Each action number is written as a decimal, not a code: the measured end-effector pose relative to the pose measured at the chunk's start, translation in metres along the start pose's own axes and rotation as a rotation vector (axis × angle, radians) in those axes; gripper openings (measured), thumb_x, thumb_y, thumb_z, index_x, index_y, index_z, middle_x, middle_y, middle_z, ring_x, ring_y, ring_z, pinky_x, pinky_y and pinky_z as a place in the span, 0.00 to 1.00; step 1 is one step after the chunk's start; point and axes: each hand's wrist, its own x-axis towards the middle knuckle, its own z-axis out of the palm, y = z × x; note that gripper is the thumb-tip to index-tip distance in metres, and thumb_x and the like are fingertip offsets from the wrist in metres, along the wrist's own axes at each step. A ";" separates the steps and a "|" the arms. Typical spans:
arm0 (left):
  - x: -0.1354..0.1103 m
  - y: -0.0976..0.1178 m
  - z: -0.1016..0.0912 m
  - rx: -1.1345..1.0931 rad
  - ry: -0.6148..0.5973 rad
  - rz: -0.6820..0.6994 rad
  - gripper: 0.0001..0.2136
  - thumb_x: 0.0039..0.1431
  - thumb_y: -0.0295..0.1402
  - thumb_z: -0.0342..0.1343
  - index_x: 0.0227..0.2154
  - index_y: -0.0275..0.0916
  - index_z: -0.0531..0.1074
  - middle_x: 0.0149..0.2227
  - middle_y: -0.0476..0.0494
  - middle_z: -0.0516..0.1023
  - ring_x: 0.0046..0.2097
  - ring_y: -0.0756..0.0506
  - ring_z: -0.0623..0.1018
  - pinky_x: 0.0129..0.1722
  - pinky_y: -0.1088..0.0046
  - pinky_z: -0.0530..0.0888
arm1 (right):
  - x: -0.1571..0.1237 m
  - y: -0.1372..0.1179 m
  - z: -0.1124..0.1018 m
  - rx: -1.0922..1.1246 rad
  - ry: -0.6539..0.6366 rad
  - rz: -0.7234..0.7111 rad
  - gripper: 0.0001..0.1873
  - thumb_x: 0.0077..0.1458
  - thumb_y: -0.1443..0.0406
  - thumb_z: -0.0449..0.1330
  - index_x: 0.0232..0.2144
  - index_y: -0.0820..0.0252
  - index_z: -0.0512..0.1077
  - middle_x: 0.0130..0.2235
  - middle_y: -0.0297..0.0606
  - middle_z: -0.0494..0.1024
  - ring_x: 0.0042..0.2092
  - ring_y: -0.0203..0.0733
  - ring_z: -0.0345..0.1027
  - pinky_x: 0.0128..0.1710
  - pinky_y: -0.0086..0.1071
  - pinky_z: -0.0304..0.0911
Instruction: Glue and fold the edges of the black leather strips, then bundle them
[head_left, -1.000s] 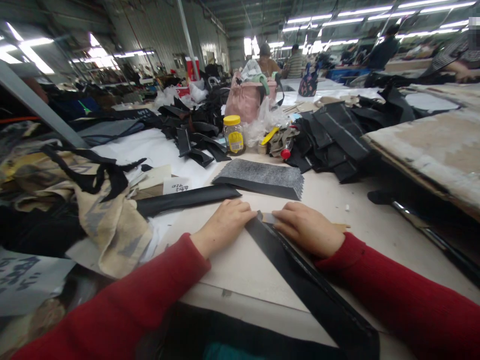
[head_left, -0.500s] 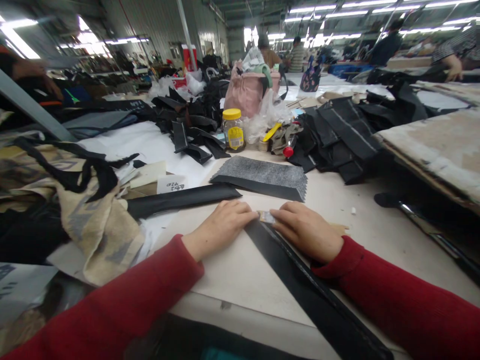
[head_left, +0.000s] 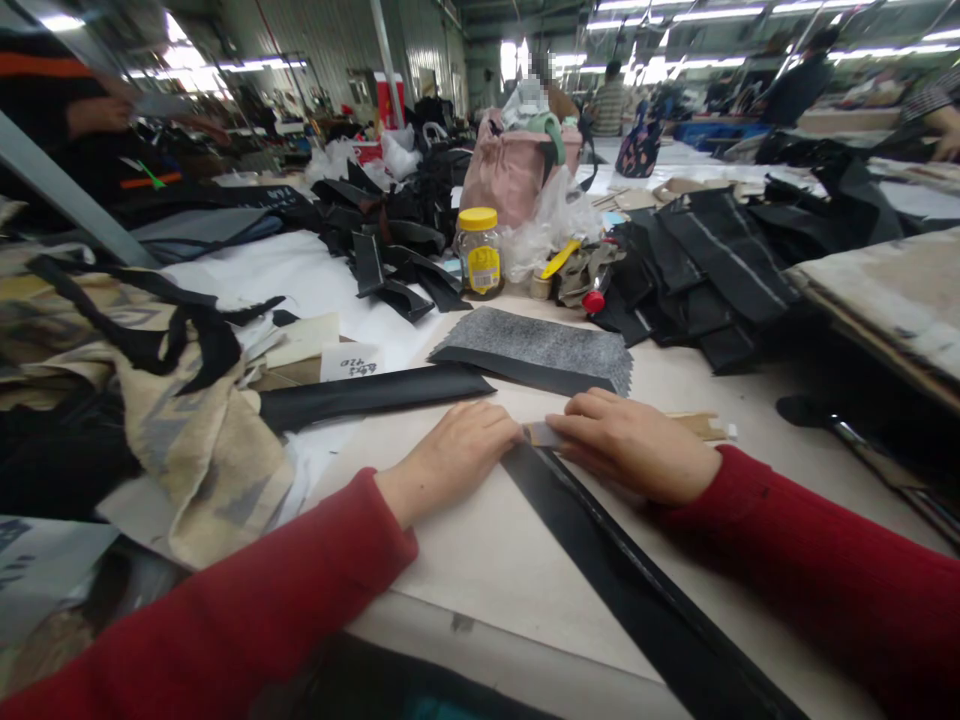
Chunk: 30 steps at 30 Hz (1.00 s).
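Note:
A long black strip with a folded edge runs diagonally across the pale work board and past its front edge. My left hand has its fingers closed at the strip's far end, holding it against the board. In my right hand is a flat tan stick, with a greyish tip showing beside the strip's end and its other end sticking out past the palm. Just beyond my hands lies a grey fabric piece with a zigzag edge and a black border. Another black strip rests to the left.
Behind stand a yellow-lidded jar and a pink bag. Black pieces are heaped at right, beside a raised board. Patterned cloth lies left. A co-worker's hand shows at upper left.
My right hand has turned and shifted right, so more of the stick's back end shows. My left hand stays at the strip's end. The whole view has shifted slightly.

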 end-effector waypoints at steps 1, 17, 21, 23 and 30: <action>0.000 0.000 0.000 0.001 -0.002 -0.002 0.06 0.61 0.26 0.46 0.36 0.37 0.68 0.36 0.46 0.70 0.39 0.47 0.68 0.41 0.70 0.65 | 0.002 0.002 -0.001 0.002 -0.008 -0.014 0.13 0.59 0.64 0.49 0.41 0.62 0.71 0.34 0.42 0.69 0.35 0.41 0.61 0.34 0.33 0.59; -0.003 -0.005 -0.003 -0.080 0.038 -0.220 0.07 0.56 0.34 0.55 0.35 0.39 0.66 0.37 0.47 0.69 0.40 0.46 0.67 0.39 0.70 0.65 | 0.019 0.004 0.003 0.148 -0.082 0.002 0.14 0.57 0.64 0.52 0.43 0.61 0.72 0.36 0.42 0.71 0.37 0.42 0.64 0.37 0.33 0.60; -0.004 -0.006 -0.002 -0.094 0.056 -0.220 0.06 0.56 0.35 0.55 0.33 0.39 0.67 0.36 0.48 0.69 0.40 0.46 0.67 0.40 0.70 0.65 | 0.006 0.004 0.013 0.262 0.018 0.068 0.16 0.59 0.62 0.50 0.46 0.61 0.70 0.39 0.43 0.71 0.41 0.42 0.64 0.41 0.34 0.61; -0.003 -0.005 -0.001 -0.092 0.064 -0.207 0.05 0.56 0.34 0.55 0.33 0.39 0.67 0.36 0.47 0.69 0.39 0.46 0.67 0.40 0.70 0.65 | -0.005 0.009 0.014 0.283 0.037 0.101 0.16 0.59 0.61 0.50 0.45 0.61 0.70 0.40 0.44 0.71 0.42 0.42 0.64 0.43 0.35 0.60; 0.012 0.012 0.010 -0.118 0.063 -0.089 0.06 0.56 0.34 0.54 0.35 0.38 0.67 0.37 0.46 0.69 0.41 0.46 0.68 0.42 0.70 0.65 | -0.037 0.020 0.011 0.226 0.165 0.223 0.14 0.57 0.64 0.51 0.42 0.63 0.72 0.42 0.47 0.71 0.43 0.45 0.64 0.44 0.38 0.60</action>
